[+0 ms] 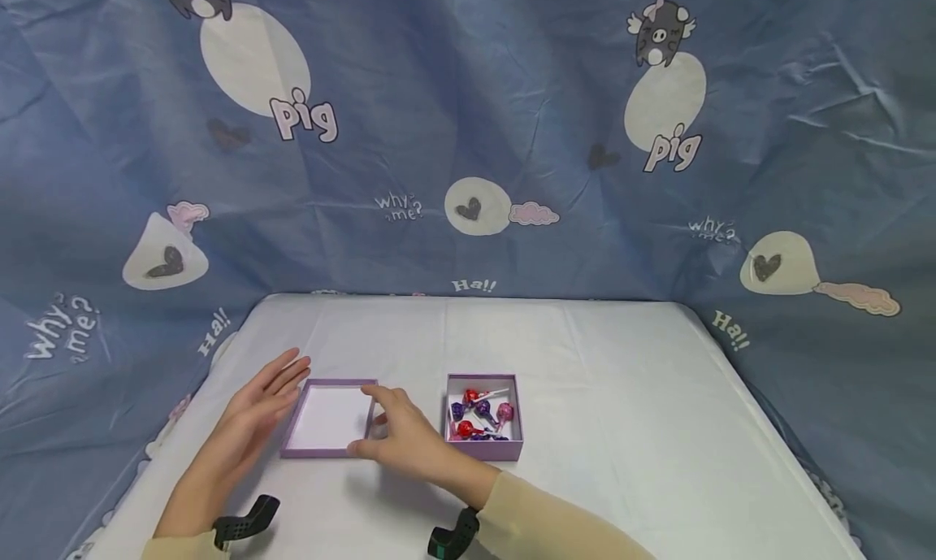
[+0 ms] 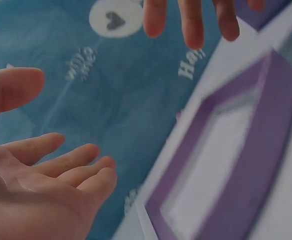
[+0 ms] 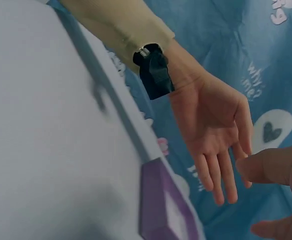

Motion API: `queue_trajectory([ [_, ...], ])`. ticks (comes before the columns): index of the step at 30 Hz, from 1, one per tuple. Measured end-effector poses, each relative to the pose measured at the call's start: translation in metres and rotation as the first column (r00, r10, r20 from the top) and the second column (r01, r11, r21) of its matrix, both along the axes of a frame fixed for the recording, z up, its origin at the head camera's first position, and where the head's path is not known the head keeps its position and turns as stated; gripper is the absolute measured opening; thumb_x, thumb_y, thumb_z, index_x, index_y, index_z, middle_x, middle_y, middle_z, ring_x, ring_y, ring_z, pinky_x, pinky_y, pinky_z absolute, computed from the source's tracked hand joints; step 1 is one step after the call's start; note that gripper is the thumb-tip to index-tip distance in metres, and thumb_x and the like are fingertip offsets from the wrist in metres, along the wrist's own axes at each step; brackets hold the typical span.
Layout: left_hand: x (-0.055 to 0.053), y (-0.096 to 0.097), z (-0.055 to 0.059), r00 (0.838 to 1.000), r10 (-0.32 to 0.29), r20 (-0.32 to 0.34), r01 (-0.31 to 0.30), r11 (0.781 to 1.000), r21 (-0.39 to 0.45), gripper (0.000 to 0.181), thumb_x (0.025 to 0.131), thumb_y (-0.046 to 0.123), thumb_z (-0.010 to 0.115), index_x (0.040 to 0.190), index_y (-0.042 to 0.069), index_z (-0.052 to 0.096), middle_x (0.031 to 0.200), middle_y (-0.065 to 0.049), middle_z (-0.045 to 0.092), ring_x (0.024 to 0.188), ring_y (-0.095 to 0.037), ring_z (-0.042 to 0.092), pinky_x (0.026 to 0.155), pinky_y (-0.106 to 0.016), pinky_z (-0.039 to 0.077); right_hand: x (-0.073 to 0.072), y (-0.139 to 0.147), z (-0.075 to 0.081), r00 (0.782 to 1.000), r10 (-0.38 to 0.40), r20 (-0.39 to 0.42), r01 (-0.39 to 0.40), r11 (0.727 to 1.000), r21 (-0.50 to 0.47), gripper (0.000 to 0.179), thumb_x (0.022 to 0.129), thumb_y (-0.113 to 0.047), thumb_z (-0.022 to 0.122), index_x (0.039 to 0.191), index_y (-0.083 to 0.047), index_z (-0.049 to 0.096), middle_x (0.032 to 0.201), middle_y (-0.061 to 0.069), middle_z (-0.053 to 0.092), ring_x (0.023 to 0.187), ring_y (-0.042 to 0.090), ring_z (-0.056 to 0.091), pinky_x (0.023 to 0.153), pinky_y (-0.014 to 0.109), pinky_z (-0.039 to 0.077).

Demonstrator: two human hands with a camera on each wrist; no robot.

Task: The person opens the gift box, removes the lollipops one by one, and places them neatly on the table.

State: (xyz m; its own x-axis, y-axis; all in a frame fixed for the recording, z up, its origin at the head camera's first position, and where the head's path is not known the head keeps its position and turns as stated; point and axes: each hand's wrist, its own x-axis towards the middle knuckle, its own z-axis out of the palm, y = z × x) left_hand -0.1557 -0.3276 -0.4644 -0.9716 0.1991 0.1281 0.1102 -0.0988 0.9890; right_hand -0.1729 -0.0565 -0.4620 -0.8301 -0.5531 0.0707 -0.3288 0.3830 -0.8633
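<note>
A shallow purple-edged box part (image 1: 329, 453) with a white inside lies at the left of the table. My left hand (image 1: 252, 418) hovers by its left side with the fingers straight and the palm turned inward; the left wrist view shows it holding nothing. Over the right edge of the box part is my right hand (image 1: 405, 438), its thumb and fingers spread apart with nothing between them. Whether it touches the edge I cannot tell. Right of that hand stands a purple box (image 1: 483, 452) with several wrapped lollipops (image 1: 483, 409), red, purple and pink, lying inside.
A white cloth covers the table (image 1: 621, 462). Behind it hangs a blue curtain (image 1: 409, 137) printed with pigs and words, which also falls along both sides. Each wrist wears a black strap (image 1: 247, 521).
</note>
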Motion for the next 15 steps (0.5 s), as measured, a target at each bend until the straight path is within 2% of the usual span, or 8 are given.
queue_trajectory([
  [4, -0.006, 0.018, 0.016, 0.999, -0.028, -0.015, 0.029, 1.000, 0.010, 0.061, 0.107, 0.006, 0.043, 0.162, 0.016, 0.018, 0.163, -0.011, 0.027, 0.149, -0.026, 0.026, 0.110, -0.019, 0.037, -0.003, 0.010, 0.010, 1.000, 0.000, -0.013, -0.001, 1.000, -0.019, 0.077, 0.083, -0.032, 0.083, 0.150, -0.025, 0.047, 0.136, 0.001, 0.053, 0.112, 0.015, 0.060, 0.080, 0.022, 0.053],
  [7, -0.010, 0.032, 0.023, 0.999, -0.048, -0.022, 0.048, 0.999, 0.014, 0.061, 0.106, 0.004, 0.044, 0.161, 0.015, 0.020, 0.162, -0.014, 0.027, 0.149, -0.033, 0.025, 0.110, -0.021, 0.039, -0.006, 0.020, 0.017, 1.000, 0.008, -0.004, -0.009, 0.999, -0.046, 0.072, 0.084, -0.031, 0.082, 0.147, -0.026, 0.049, 0.135, 0.001, 0.054, 0.113, 0.016, 0.059, 0.081, 0.022, 0.054],
  [12, -0.019, 0.056, 0.026, 0.998, -0.065, -0.007, 0.065, 0.997, 0.030, 0.062, 0.105, 0.004, 0.048, 0.160, 0.015, 0.023, 0.161, -0.017, 0.028, 0.148, -0.039, 0.024, 0.110, -0.025, 0.041, -0.013, 0.038, 0.028, 1.000, 0.019, 0.003, -0.019, 0.996, -0.086, 0.065, 0.086, -0.030, 0.080, 0.145, -0.028, 0.052, 0.134, -0.001, 0.057, 0.117, 0.018, 0.059, 0.087, 0.027, 0.056],
  [15, -0.023, 0.072, 0.024, 0.995, -0.101, -0.005, 0.101, 0.993, 0.056, 0.063, 0.103, 0.002, 0.048, 0.160, 0.014, 0.024, 0.161, -0.018, 0.029, 0.148, -0.040, 0.024, 0.111, -0.027, 0.041, -0.017, 0.050, 0.031, 1.000, 0.008, -0.005, -0.009, 0.995, -0.098, 0.062, 0.088, -0.032, 0.079, 0.144, -0.030, 0.052, 0.134, -0.003, 0.058, 0.117, 0.017, 0.060, 0.086, 0.027, 0.056],
])
